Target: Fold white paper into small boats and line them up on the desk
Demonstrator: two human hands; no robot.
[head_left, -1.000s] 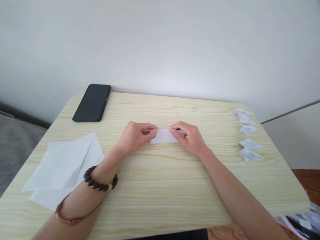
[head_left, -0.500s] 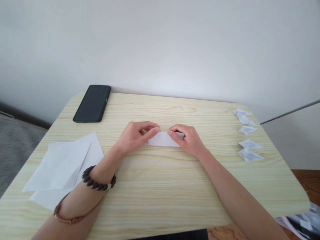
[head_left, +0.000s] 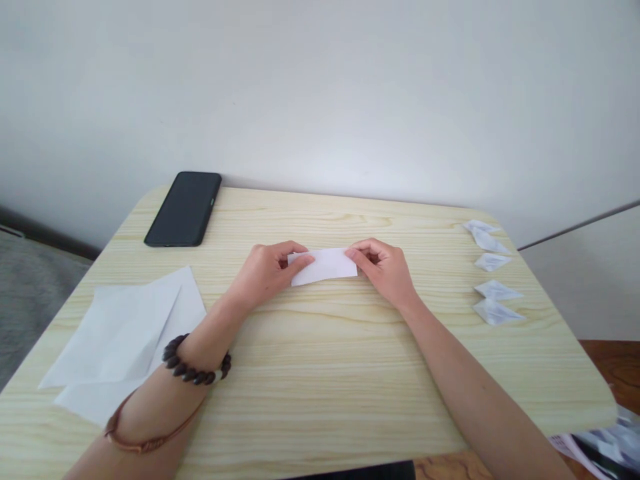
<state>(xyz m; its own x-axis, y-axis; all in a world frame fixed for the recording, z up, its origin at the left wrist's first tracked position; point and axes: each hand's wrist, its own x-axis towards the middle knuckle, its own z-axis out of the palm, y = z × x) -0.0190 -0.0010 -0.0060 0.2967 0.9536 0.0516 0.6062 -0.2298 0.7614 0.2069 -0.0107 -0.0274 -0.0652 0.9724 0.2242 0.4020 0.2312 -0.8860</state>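
Between my two hands is a narrow folded strip of white paper (head_left: 327,265), held a little tilted over the middle of the table. My left hand (head_left: 273,270) pinches its left end, thumb on the near face and fingers behind. At the opposite end, my right hand (head_left: 381,267) grips the upper right corner between thumb and curled fingers. The fingertips behind the paper are partly hidden. A dark bead bracelet and a brown cord circle my left wrist and forearm.
White paper sheets (head_left: 125,333) overlap on the table's left side, partly under my left forearm. A black phone-like device (head_left: 184,209) lies at the back left. Several small folded white paper pieces (head_left: 495,291) line the right side. A wall stands behind the wooden table (head_left: 320,373).
The paper strip has risen slightly and tilted, its right end now higher. My right hand has shifted a little right, to the strip's corner, uncovering more of it.
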